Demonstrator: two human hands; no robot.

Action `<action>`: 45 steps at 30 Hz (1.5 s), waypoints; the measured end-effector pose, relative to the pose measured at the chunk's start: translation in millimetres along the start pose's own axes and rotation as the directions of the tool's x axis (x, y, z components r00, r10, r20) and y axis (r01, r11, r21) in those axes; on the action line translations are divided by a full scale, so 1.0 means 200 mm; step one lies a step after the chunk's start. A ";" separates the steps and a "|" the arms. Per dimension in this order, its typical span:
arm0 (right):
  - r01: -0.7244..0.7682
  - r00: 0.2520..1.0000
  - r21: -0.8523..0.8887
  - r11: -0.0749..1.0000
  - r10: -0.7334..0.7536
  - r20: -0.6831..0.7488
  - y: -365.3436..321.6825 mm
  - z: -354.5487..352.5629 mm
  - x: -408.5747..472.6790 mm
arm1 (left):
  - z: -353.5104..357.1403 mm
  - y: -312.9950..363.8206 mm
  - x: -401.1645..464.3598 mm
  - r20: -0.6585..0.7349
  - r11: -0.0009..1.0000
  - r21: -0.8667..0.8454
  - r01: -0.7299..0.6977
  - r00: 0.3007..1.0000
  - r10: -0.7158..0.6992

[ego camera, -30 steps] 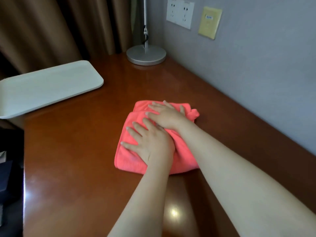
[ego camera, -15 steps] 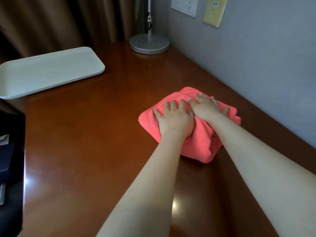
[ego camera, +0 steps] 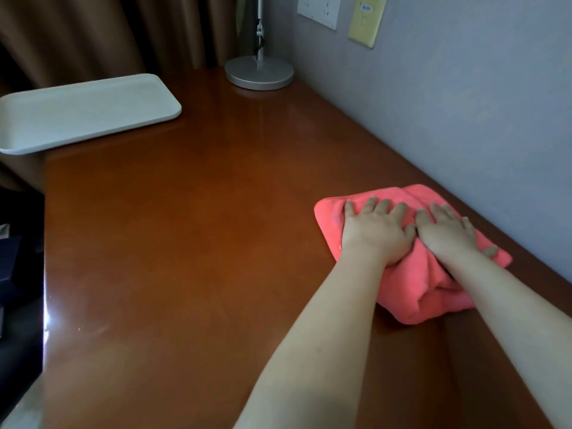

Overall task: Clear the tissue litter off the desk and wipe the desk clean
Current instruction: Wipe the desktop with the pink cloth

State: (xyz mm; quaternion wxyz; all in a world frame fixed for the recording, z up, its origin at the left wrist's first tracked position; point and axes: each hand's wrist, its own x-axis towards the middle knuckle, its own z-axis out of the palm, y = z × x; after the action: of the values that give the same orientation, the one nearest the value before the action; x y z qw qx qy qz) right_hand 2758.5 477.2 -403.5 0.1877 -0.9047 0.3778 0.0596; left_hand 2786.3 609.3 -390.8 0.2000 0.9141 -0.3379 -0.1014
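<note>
A folded pink cloth [ego camera: 411, 292] lies on the glossy brown desk [ego camera: 192, 243], close to the grey wall on the right. My left hand [ego camera: 374, 233] presses flat on the cloth's left part, fingers spread and straight. Right beside it, my right hand [ego camera: 445, 232] presses flat on the cloth's right part, fingers pointing toward the wall. The two hands touch each other at the thumbs. No tissue litter shows on the desk.
A white tray [ego camera: 83, 113] sits at the desk's far left corner, overhanging the edge. A silver lamp base [ego camera: 258, 72] stands at the back by the wall. Brown curtains hang behind. Dark objects [ego camera: 18, 274] lie beyond the desk's left edge.
Both hands have slid the cloth to the right, from the desk's middle to beside the wall. The cloth has bunched up under the palms.
</note>
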 end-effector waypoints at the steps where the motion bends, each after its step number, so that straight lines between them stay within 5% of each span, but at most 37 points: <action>1: -0.020 1.000 0.027 0.999 0.021 -0.002 0.03 -0.01 -0.06 | 0.01 0.03 -0.03 0.016 1.000 0.005 -0.017 1.000 0.017; 10: -0.129 0.992 0.040 0.991 0.129 -0.013 0.35 -0.02 -0.60 | 0.12 0.22 -0.35 0.137 0.985 0.029 -0.169 0.977 0.163; 16: -0.178 0.984 0.062 0.982 0.180 -0.018 0.27 0.01 -0.63 | 0.08 0.17 -0.38 0.159 0.984 0.005 -0.181 0.971 0.178; 30: 0.125 0.989 0.029 0.992 -0.126 0.071 -0.52 0.23 -0.47 | -0.26 -0.53 -0.42 -0.007 0.990 0.060 0.128 0.992 -0.128; 45: 0.211 0.975 -0.019 0.977 -0.209 0.069 -0.21 0.24 -0.82 | -0.08 -0.30 -0.81 -0.088 0.973 0.107 0.205 0.977 -0.196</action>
State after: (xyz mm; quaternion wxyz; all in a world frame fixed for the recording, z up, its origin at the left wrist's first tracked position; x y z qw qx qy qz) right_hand 2674.4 631.2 -394.2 0.1936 -0.9394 0.2729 0.0744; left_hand 2703.9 762.5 -394.0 0.1485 0.9568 -0.2412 -0.0660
